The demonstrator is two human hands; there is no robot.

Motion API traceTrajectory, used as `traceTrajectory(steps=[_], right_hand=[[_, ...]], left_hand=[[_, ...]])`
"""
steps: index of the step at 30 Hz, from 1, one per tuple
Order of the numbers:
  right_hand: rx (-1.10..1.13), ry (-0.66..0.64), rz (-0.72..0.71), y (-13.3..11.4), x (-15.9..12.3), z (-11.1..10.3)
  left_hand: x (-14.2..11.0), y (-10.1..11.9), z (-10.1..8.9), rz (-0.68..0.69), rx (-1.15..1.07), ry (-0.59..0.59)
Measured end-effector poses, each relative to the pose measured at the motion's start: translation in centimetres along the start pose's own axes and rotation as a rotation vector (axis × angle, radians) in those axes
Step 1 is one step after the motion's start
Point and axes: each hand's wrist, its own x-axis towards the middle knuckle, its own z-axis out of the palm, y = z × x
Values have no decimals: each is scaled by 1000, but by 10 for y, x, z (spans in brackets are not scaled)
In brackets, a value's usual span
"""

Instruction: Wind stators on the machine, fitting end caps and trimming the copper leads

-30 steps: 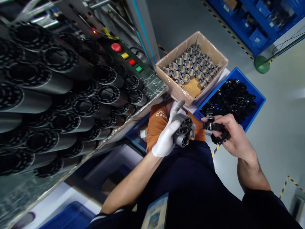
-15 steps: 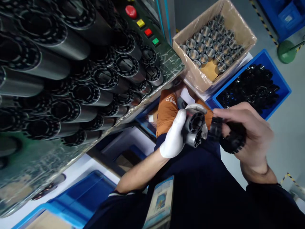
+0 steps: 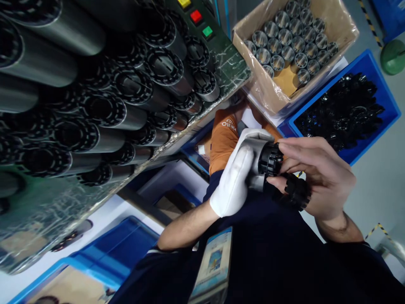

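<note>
My gloved left hand [image 3: 236,179] is wrapped round metal cylinders; two show, an upper metal cylinder [image 3: 255,153] and a lower one [image 3: 256,182] beside it. A black toothed plastic ring [image 3: 271,159] sits at the open end of the upper cylinder. The bare fingers of my right hand [image 3: 322,173] pinch this ring at its edge. More black toothed rings [image 3: 296,192] are held lower in the same hand, partly hidden by the fingers and against the dark shirt.
Many metal cylinders with black ring ends [image 3: 110,109] stand on the green bench [image 3: 60,207] at left. Push buttons [image 3: 196,16] are on the machine. A plastic-lined carton [image 3: 343,25] holds metal cylinders. A blue crate [image 3: 384,84] holds black plastic parts. A badge [image 3: 213,261] hangs in front.
My right hand has moved left to the cylinders, bringing a black ring onto the upper one's end. My left hand has turned the cylinders' ends rightward. The view has shifted slightly.
</note>
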Motion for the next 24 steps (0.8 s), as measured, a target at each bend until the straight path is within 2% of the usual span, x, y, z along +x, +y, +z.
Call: traceTrajectory(steps=[7, 13, 16, 18, 20, 24], right_hand=[[-78, 18, -6, 5, 1, 3], [-129, 35, -42, 11, -2, 8], [-174, -1, -36, 13, -1, 5], [-198, -32, 6, 12, 0, -1], [-156, -65, 108, 11, 0, -9], [123, -152, 279, 11, -4, -22]], left_hand=[[3, 2, -2, -44, 8, -15], [4, -1, -5, -70, 1, -119], [8, -9, -3, -106, -73, -60], [12, -12, -1, -126, -139, 12], [14, -10, 3, -179, -233, 58], [16, 0, 11, -245, -313, 120]])
